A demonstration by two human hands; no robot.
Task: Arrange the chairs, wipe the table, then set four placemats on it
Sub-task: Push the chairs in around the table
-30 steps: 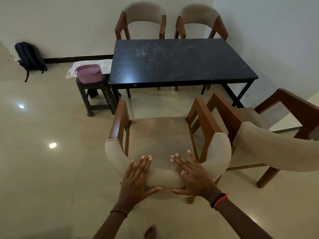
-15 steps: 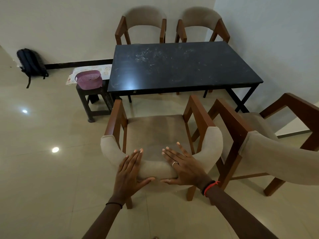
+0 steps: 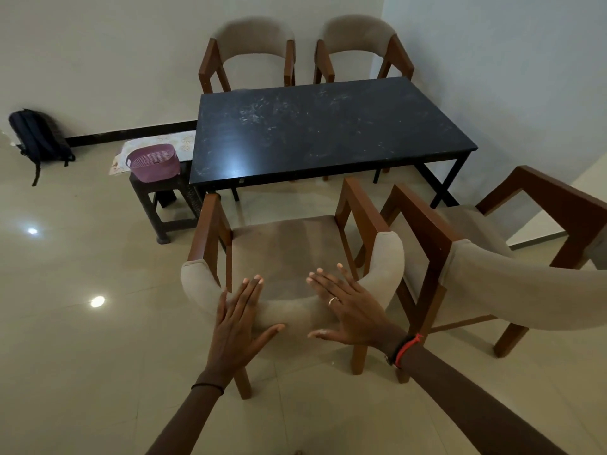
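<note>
A beige armchair with brown wooden arms (image 3: 285,254) stands in front of me, its front facing the black table (image 3: 328,133). My left hand (image 3: 241,320) and my right hand (image 3: 348,307) press flat on its curved backrest, fingers straight. The tabletop carries white smears and dust. A second armchair (image 3: 492,257) stands at an angle on the right, close beside the first. Two more armchairs (image 3: 253,50) (image 3: 361,44) sit at the table's far side against the wall. Patterned placemats (image 3: 154,147) lie on a low stool left of the table.
A purple plastic basket (image 3: 154,162) sits on the dark stool (image 3: 164,205) at the table's left end. A dark backpack (image 3: 36,139) leans on the wall at far left. Walls close off the back and right. Tiled floor stretches to the left.
The chair under my hands has slid forward toward the table, and its front edge now sits close to the table's near edge. My hands stay flat on the backrest.
</note>
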